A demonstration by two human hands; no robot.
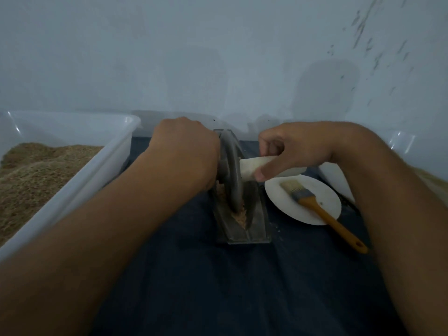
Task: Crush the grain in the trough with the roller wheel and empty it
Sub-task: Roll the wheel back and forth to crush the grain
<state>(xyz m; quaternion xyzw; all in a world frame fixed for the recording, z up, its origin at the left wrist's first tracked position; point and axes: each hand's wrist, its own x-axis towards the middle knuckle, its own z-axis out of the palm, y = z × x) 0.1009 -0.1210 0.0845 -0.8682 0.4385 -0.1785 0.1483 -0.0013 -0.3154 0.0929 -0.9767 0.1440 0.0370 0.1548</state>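
Note:
A grey metal trough [257, 224] lies lengthwise on a dark blue cloth, with tan crushed grain [238, 218] in its groove. The grey roller wheel [231, 170] stands upright in the groove. A pale handle [252, 167] sticks out of the wheel's right side. My right hand [295, 149] grips that handle. My left hand [186, 151] is curled round the handle on the wheel's left side, which it hides.
A large clear tub [80, 187] holding brownish grain stands at the left. A white plate [322, 212] with an orange-handled brush [320, 209] lies right of the trough. Another clear tub [400, 144] sits at the far right. A pale wall rises close behind.

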